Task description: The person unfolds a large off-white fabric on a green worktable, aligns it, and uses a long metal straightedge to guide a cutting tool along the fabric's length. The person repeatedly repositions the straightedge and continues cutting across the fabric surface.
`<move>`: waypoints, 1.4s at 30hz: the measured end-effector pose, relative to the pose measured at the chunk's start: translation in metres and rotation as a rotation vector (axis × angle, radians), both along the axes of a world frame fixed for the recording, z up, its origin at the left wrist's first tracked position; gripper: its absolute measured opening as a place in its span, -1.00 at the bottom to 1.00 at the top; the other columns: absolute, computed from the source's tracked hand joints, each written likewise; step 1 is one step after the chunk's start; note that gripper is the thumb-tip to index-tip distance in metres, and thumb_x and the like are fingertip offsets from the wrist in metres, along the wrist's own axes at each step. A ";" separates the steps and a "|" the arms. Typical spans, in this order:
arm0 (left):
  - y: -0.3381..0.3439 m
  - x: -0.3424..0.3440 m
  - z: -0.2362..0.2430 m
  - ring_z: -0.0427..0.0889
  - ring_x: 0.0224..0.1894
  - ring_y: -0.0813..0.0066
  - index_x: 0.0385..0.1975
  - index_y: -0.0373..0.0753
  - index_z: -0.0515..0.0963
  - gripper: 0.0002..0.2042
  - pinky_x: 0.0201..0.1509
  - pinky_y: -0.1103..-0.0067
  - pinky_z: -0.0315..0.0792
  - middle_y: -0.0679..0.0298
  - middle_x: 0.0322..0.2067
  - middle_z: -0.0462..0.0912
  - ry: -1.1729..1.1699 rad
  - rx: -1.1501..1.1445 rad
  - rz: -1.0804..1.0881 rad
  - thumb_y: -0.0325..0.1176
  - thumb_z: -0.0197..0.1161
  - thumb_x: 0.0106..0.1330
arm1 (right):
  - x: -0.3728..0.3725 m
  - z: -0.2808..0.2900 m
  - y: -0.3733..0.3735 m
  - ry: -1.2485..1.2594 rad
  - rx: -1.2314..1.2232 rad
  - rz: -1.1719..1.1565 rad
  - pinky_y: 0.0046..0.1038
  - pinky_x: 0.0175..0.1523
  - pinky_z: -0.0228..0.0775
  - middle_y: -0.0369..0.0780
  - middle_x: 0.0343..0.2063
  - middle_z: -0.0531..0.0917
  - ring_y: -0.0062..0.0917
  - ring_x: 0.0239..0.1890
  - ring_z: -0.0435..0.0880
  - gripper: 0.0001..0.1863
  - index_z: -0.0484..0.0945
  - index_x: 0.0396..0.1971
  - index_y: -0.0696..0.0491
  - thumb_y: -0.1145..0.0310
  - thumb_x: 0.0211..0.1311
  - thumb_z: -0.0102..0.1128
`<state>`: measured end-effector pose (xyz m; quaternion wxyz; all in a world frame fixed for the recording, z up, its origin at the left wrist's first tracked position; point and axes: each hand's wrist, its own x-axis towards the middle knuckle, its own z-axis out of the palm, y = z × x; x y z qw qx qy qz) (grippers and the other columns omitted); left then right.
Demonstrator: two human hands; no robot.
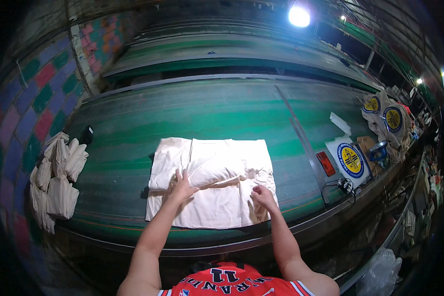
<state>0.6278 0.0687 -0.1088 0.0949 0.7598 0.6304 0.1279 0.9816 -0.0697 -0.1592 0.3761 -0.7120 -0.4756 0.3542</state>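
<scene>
A cream cloth (212,209) lies partly folded on the green table in front of me, with a loose, rumpled flap turned across its middle. My left hand (182,188) rests on the flap with its fingers spread and holds nothing. At the right part of the same cloth, my right hand (264,197) has its fingers curled in a pinch by the crease. The fold runs sideways between the two hands, and wrinkles gather near the right one.
Stacked folded cream cloths (61,197) sit at the table's left end, beside a small black object (87,134). On the right lie a red phone-like object (325,163), a white sheet with a round emblem (349,159), a tape dispenser (378,150) and printed cloths (387,116). A metal strip (301,132) crosses the table.
</scene>
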 end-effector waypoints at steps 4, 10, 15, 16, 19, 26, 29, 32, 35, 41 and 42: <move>0.016 -0.014 -0.004 0.46 0.20 -0.09 0.29 -0.27 0.30 -0.25 0.28 0.23 0.38 -0.06 0.21 0.38 -0.036 -0.258 -0.036 -0.12 0.45 0.10 | -0.001 -0.006 -0.011 -0.205 0.005 -0.035 -0.38 -0.03 0.52 -0.06 -0.25 0.70 -0.37 -0.21 0.69 -0.65 0.62 -0.14 0.21 0.30 0.13 0.31; -0.001 -0.006 0.040 0.69 -0.22 0.16 -0.34 -0.26 0.68 -0.74 -0.14 0.39 0.53 0.06 -0.33 0.71 -0.241 -0.331 -0.758 -0.45 0.34 -0.12 | 0.010 0.013 -0.002 -0.380 0.235 -0.196 -0.25 0.00 0.49 -0.06 -0.23 0.65 -0.23 -0.16 0.64 -0.68 0.62 -0.13 0.16 0.30 0.15 0.29; -0.067 0.004 0.065 0.69 -0.34 0.30 -0.22 -0.27 0.68 -0.73 -0.28 0.42 0.48 0.08 -0.40 0.73 0.056 -1.134 -1.208 -0.27 0.35 0.14 | 0.023 0.036 0.024 -0.505 0.498 -0.190 -0.22 0.09 0.42 -0.04 -0.13 0.64 -0.22 -0.05 0.62 -0.40 0.44 0.20 0.11 0.25 0.15 0.34; -0.074 0.002 0.062 0.70 -0.32 0.33 -0.23 -0.30 0.68 -0.71 -0.26 0.42 0.49 0.09 -0.39 0.73 -0.067 -1.348 -1.209 -0.22 0.36 0.18 | 0.022 0.037 0.030 -0.357 0.292 -0.069 -0.23 0.12 0.41 -0.03 -0.10 0.63 -0.22 -0.02 0.61 -0.32 0.34 0.27 0.10 0.24 0.15 0.35; -0.057 -0.003 0.049 0.70 -0.33 0.30 -0.19 -0.32 0.69 -0.67 -0.22 0.40 0.50 0.09 -0.39 0.74 -0.128 -0.872 -0.878 -0.17 0.38 0.23 | 0.006 0.032 0.032 -0.206 0.047 0.302 -0.29 0.10 0.43 0.00 -0.10 0.63 -0.28 -0.07 0.63 0.05 -0.10 0.49 0.04 0.20 0.11 0.42; -0.065 0.026 0.041 0.41 0.25 0.32 0.33 -0.34 0.23 -0.13 0.36 0.45 0.29 0.10 0.20 0.43 -0.950 -0.625 -0.563 -0.23 0.57 0.03 | -0.059 0.093 0.010 0.351 -0.039 0.563 -0.44 -0.09 0.44 -0.35 -0.31 0.62 -0.63 -0.22 0.55 -0.57 0.55 0.01 0.16 0.19 0.28 0.33; -0.078 0.016 0.080 0.47 0.14 0.48 0.21 -0.30 0.39 -0.33 0.32 0.49 0.31 0.22 0.09 0.53 -1.101 -1.151 -0.573 -0.45 0.46 0.01 | -0.039 0.141 0.012 0.423 -0.006 1.130 -0.54 -0.10 0.45 -0.22 -0.13 0.69 -0.64 -0.19 0.58 -0.47 0.50 0.20 0.13 0.11 0.37 0.24; -0.082 -0.002 0.141 0.53 0.04 0.40 0.11 -0.33 0.47 -0.41 0.17 0.48 0.38 0.23 -0.02 0.58 -1.034 -1.125 -0.974 -0.56 0.40 -0.05 | -0.009 0.149 0.035 0.563 -0.140 0.433 -0.31 0.01 0.53 -0.08 -0.16 0.70 -0.34 -0.05 0.68 -0.38 0.48 0.19 0.16 0.00 0.31 0.25; -0.095 -0.020 0.196 0.57 -0.03 0.30 -0.02 -0.38 0.58 -0.47 0.09 0.42 0.38 0.13 -0.11 0.60 -0.981 -0.861 -1.329 -0.37 0.52 -0.06 | -0.009 0.110 0.051 -0.643 -0.294 0.296 -0.20 0.08 0.52 0.19 0.10 0.49 0.00 0.05 0.61 0.11 0.13 0.42 0.05 -0.29 -0.01 0.39; -0.101 -0.046 0.236 0.57 -0.02 0.25 -0.02 -0.37 0.62 -0.44 0.08 0.42 0.41 0.09 -0.13 0.58 -0.951 -0.409 -1.062 0.03 0.39 0.18 | -0.060 0.023 0.038 -0.665 -0.403 0.348 -0.06 0.02 0.53 0.22 -0.11 0.63 0.05 -0.06 0.67 -0.26 0.43 0.12 0.21 0.02 0.04 0.38; -0.098 -0.048 0.239 0.56 -0.03 0.29 -0.08 -0.38 0.64 -0.44 0.07 0.44 0.41 0.12 -0.15 0.57 -0.994 -0.259 -0.980 0.05 0.39 0.18 | -0.062 0.016 0.045 -0.663 -0.357 0.378 -0.07 0.01 0.53 0.19 -0.16 0.65 0.04 -0.10 0.68 -0.38 0.50 0.02 0.21 0.09 0.04 0.34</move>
